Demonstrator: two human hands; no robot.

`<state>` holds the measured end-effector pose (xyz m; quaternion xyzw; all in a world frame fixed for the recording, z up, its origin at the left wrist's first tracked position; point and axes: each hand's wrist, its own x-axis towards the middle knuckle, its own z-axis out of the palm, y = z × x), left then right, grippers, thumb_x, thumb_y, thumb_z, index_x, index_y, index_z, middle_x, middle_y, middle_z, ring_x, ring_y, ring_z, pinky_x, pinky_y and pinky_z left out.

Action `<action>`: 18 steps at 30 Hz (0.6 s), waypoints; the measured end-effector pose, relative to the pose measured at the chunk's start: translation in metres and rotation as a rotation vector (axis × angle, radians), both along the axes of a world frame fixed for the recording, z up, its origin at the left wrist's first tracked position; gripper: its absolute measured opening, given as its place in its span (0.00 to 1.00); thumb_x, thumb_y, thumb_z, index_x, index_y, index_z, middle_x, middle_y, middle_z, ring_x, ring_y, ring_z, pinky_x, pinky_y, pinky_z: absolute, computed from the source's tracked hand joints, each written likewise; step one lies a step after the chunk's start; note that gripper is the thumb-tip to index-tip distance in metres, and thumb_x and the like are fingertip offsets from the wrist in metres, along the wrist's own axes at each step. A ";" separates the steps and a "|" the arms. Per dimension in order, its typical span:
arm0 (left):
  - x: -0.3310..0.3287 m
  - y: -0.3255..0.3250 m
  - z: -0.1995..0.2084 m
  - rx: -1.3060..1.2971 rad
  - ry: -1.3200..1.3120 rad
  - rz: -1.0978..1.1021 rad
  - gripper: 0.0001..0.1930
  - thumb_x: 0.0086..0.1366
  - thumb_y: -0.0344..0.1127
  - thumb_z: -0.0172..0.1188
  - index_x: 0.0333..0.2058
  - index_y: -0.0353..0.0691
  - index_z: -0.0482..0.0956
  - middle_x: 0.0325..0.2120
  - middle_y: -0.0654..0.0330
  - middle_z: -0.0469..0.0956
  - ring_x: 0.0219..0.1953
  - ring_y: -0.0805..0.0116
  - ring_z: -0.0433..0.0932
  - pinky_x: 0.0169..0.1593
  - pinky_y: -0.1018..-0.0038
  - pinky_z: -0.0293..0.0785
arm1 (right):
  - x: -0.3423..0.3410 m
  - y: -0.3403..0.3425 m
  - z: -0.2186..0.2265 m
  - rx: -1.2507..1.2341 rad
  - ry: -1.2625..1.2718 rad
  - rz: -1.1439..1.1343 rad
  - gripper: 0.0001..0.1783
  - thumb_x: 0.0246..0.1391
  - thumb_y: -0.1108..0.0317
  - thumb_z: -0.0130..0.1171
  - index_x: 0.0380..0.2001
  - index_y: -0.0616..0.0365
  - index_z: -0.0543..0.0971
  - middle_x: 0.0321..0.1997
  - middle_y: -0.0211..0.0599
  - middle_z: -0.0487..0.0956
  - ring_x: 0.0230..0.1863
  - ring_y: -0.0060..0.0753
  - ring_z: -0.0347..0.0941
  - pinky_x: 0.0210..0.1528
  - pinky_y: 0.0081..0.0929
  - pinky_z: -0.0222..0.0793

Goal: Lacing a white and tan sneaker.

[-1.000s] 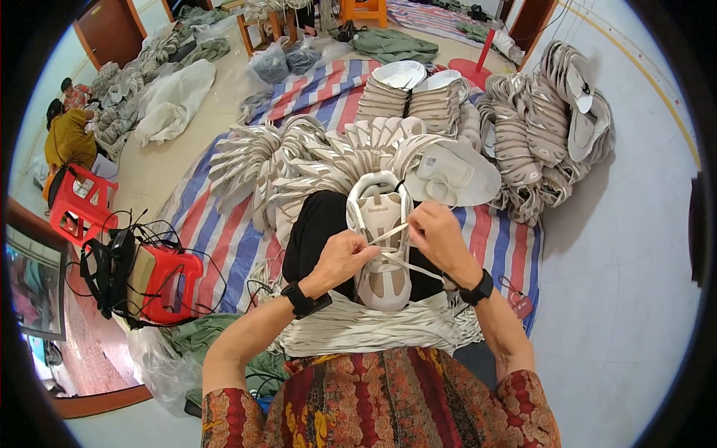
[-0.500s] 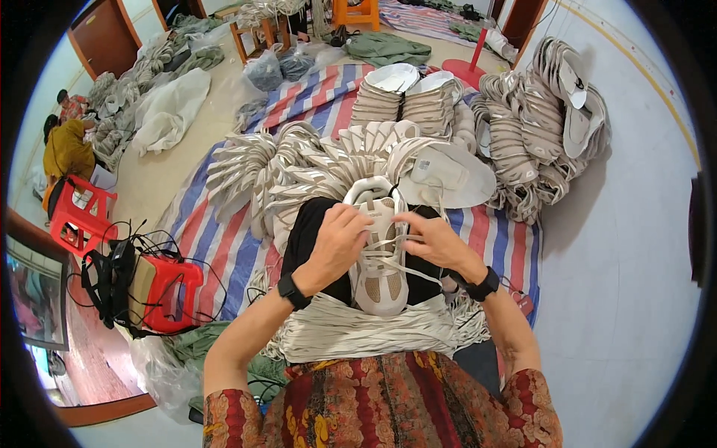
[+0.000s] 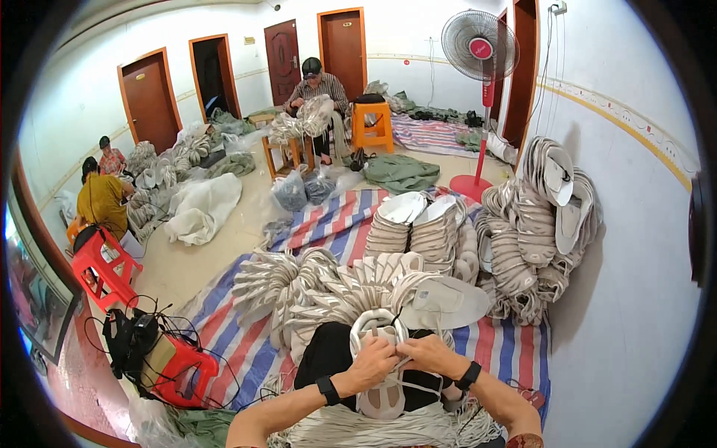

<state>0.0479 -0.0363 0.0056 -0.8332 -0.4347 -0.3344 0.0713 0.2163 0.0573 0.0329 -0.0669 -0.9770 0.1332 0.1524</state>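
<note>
A beige shoe upper (image 3: 381, 402) with mesh patches lies toe toward me between my black-clad legs. My left hand (image 3: 373, 363) bends over its upper eyelets, fingers pinched on the pale shoelace. Close beside it, my right hand (image 3: 432, 356) pinches the lace at the shoe's right edge. The exact fingertip grip is partly hidden by the hands. A thick bundle of pale shoelaces (image 3: 351, 431) lies across my lap. Just beyond the shoe, rows of stacked beige shoe uppers (image 3: 328, 291) rest on a striped sheet (image 3: 246, 358).
More tied stacks of uppers (image 3: 523, 224) lean by the right wall. A red stool (image 3: 190, 373) with cables and a black bag stands at left. Farther off are a standing fan (image 3: 482, 52), an orange stool (image 3: 373, 127) and several people at work, one beside a wooden stool (image 3: 287, 158).
The view has tilted up, showing more of the room. My hands, apart at the shoe's two sides before, have come together over its upper eyelets.
</note>
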 end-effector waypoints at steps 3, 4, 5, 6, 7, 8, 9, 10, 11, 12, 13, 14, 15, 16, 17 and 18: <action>0.000 -0.003 0.006 -0.076 0.113 0.049 0.02 0.46 0.32 0.53 0.21 0.43 0.72 0.25 0.63 0.65 0.32 0.64 0.65 0.36 0.66 0.58 | -0.003 0.001 0.002 -0.107 0.023 0.015 0.21 0.37 0.59 0.64 0.32 0.55 0.68 0.27 0.35 0.72 0.29 0.41 0.72 0.27 0.32 0.66; -0.007 -0.005 0.009 -0.065 0.158 0.055 0.02 0.46 0.32 0.53 0.21 0.43 0.72 0.24 0.62 0.66 0.31 0.64 0.66 0.35 0.65 0.59 | -0.005 0.003 0.004 -0.236 -0.011 -0.004 0.20 0.37 0.60 0.65 0.33 0.55 0.70 0.29 0.35 0.75 0.31 0.41 0.73 0.31 0.31 0.67; -0.017 -0.005 0.015 -0.064 0.197 0.051 0.02 0.45 0.32 0.53 0.20 0.43 0.72 0.23 0.61 0.67 0.29 0.63 0.67 0.34 0.64 0.60 | -0.007 0.008 0.002 -0.329 -0.008 0.002 0.17 0.39 0.60 0.63 0.32 0.54 0.71 0.29 0.37 0.76 0.32 0.42 0.73 0.32 0.31 0.68; -0.028 -0.011 0.036 -0.236 0.513 0.255 0.03 0.43 0.33 0.54 0.18 0.43 0.72 0.19 0.59 0.68 0.24 0.61 0.68 0.31 0.64 0.62 | -0.007 0.015 0.003 -0.398 -0.080 -0.058 0.15 0.41 0.59 0.62 0.31 0.54 0.73 0.27 0.37 0.76 0.30 0.40 0.73 0.32 0.30 0.68; -0.063 -0.015 0.040 -0.285 0.504 0.220 0.03 0.43 0.33 0.54 0.18 0.43 0.72 0.19 0.59 0.68 0.24 0.61 0.68 0.31 0.64 0.62 | -0.006 0.023 -0.007 -0.613 -0.018 -0.036 0.15 0.43 0.59 0.60 0.32 0.56 0.74 0.26 0.37 0.76 0.28 0.36 0.73 0.32 0.28 0.68; -0.109 -0.026 0.035 -0.201 0.521 0.458 0.02 0.43 0.33 0.54 0.17 0.43 0.73 0.18 0.57 0.70 0.24 0.59 0.70 0.28 0.63 0.62 | -0.007 0.026 -0.012 -0.714 0.048 -0.037 0.13 0.45 0.61 0.59 0.32 0.56 0.75 0.25 0.36 0.76 0.27 0.29 0.71 0.33 0.26 0.67; -0.152 -0.045 0.029 -0.114 0.541 0.695 0.03 0.43 0.33 0.54 0.16 0.44 0.74 0.16 0.56 0.71 0.23 0.57 0.71 0.26 0.63 0.61 | -0.009 0.030 -0.010 -0.893 0.062 -0.096 0.11 0.47 0.63 0.58 0.31 0.58 0.75 0.25 0.33 0.76 0.28 0.22 0.70 0.34 0.23 0.67; -0.187 -0.066 0.033 0.037 0.464 0.763 0.04 0.47 0.33 0.52 0.19 0.42 0.72 0.18 0.57 0.69 0.25 0.57 0.68 0.29 0.65 0.60 | -0.008 0.041 -0.009 -0.977 0.036 -0.104 0.06 0.51 0.69 0.55 0.31 0.60 0.75 0.28 0.22 0.74 0.32 0.14 0.66 0.36 0.16 0.64; -0.221 -0.086 0.038 0.028 0.395 0.833 0.03 0.49 0.31 0.53 0.20 0.41 0.69 0.18 0.57 0.66 0.25 0.57 0.66 0.32 0.65 0.60 | -0.011 0.050 -0.014 -0.874 0.100 -0.108 0.06 0.47 0.69 0.57 0.28 0.60 0.75 0.22 0.26 0.73 0.27 0.17 0.66 0.31 0.18 0.64; -0.237 -0.102 0.036 0.000 0.250 0.831 0.03 0.48 0.29 0.55 0.20 0.40 0.69 0.19 0.57 0.66 0.26 0.57 0.66 0.32 0.65 0.60 | -0.012 0.054 -0.018 -1.087 0.107 -0.117 0.05 0.47 0.71 0.57 0.26 0.61 0.74 0.21 0.25 0.72 0.26 0.15 0.64 0.30 0.17 0.63; -0.243 -0.111 0.033 -0.020 0.105 0.836 0.04 0.48 0.28 0.56 0.21 0.39 0.69 0.19 0.57 0.66 0.26 0.57 0.66 0.33 0.64 0.60 | -0.013 0.055 -0.022 -1.008 0.106 -0.150 0.04 0.47 0.72 0.57 0.26 0.62 0.74 0.21 0.23 0.71 0.25 0.13 0.62 0.29 0.16 0.61; -0.240 -0.111 0.021 -0.035 0.103 0.827 0.04 0.48 0.28 0.56 0.21 0.39 0.69 0.19 0.57 0.66 0.26 0.57 0.66 0.33 0.64 0.60 | -0.013 0.054 -0.023 -0.993 0.094 -0.194 0.05 0.46 0.72 0.58 0.26 0.61 0.74 0.22 0.25 0.72 0.26 0.17 0.64 0.30 0.18 0.62; -0.233 -0.109 0.005 -0.125 0.061 0.745 0.05 0.47 0.26 0.58 0.24 0.39 0.70 0.22 0.57 0.68 0.29 0.57 0.66 0.35 0.64 0.61 | -0.013 0.049 -0.020 -0.977 0.081 -0.234 0.06 0.45 0.71 0.59 0.26 0.61 0.74 0.22 0.27 0.72 0.26 0.21 0.66 0.31 0.21 0.63; -0.226 -0.107 -0.008 -0.208 0.018 0.662 0.08 0.46 0.25 0.59 0.27 0.38 0.71 0.24 0.56 0.69 0.31 0.56 0.67 0.37 0.64 0.61 | -0.010 0.043 -0.016 -0.983 0.078 -0.244 0.06 0.45 0.71 0.59 0.26 0.61 0.74 0.22 0.27 0.72 0.26 0.21 0.66 0.31 0.21 0.63; -0.207 -0.098 -0.015 -0.195 -0.007 0.607 0.11 0.46 0.24 0.59 0.31 0.38 0.71 0.27 0.55 0.70 0.33 0.56 0.67 0.39 0.65 0.62 | -0.004 0.034 -0.009 -0.503 0.325 -0.336 0.08 0.43 0.71 0.60 0.27 0.61 0.74 0.25 0.30 0.72 0.29 0.28 0.67 0.34 0.25 0.63; -0.182 -0.086 -0.020 -0.181 -0.034 0.554 0.14 0.46 0.24 0.59 0.35 0.38 0.71 0.30 0.55 0.71 0.35 0.55 0.67 0.41 0.65 0.62 | 0.002 0.024 -0.001 -0.006 0.543 -0.404 0.10 0.40 0.70 0.61 0.27 0.61 0.74 0.29 0.34 0.73 0.32 0.34 0.69 0.36 0.28 0.63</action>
